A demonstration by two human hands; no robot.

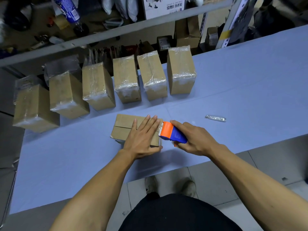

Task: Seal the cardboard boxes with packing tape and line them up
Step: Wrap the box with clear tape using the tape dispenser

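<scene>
- The unsealed box (126,129) lies near the front of the blue table (250,80), in front of the row of six taped boxes (124,79).
- It is pressed flat by the left hand (141,139), fingers straight.
- The tape dispenser (171,133) is gripped by the right hand (195,139) at the box's right edge.
- The dispenser should be drawn leftwards along the open centre seam, with the flaps held down.
- The box is plain brown cardboard; tape shows only at the right edge.

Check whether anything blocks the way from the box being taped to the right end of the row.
Nothing visible does. The box under the left hand has bare table between it and the spot beside the rightmost taped box; the foil strip lies off to the right.
</scene>
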